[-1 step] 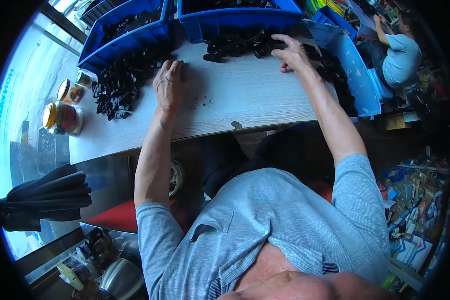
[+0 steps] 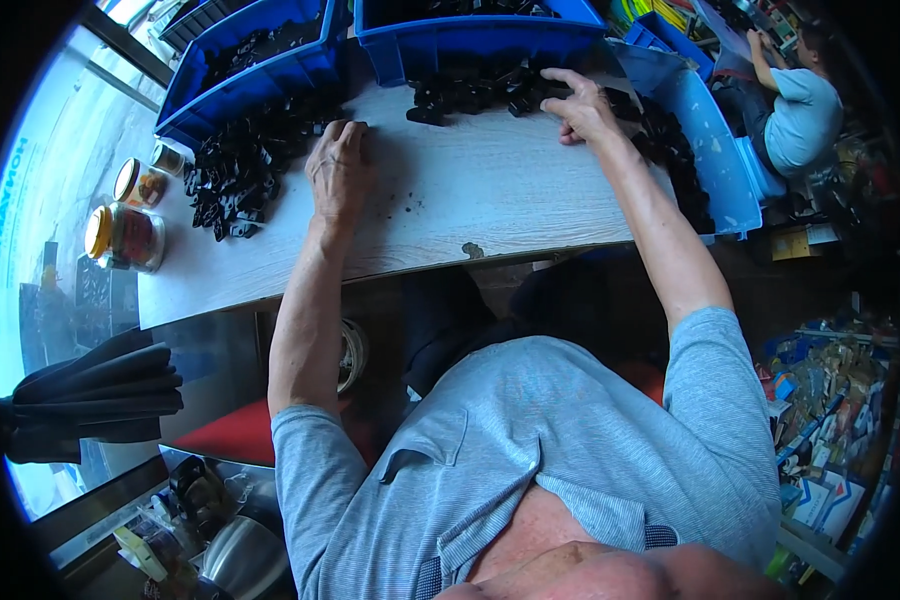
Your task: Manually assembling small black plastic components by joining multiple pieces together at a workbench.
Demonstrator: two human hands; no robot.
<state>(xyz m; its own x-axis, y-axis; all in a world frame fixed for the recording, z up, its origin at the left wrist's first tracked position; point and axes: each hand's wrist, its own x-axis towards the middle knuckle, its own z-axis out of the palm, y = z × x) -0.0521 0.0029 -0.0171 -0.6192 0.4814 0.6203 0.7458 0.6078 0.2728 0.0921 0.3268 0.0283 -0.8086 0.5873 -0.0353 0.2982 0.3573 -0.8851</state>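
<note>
On the pale wood-grain table, my left hand rests with its fingers curled down around a small black plastic part, of which only an end shows. Just left of it spreads a heap of black plastic parts. My right hand is open, thumb and forefinger apart, with nothing seen between them. Its fingertips hover over or touch the right end of a row of loose black parts; which of the two I cannot tell.
Two blue bins holding black parts stand along the far side. A translucent blue tub lies at the right with more parts. Jars stand at the left edge. A co-worker sits at the far right.
</note>
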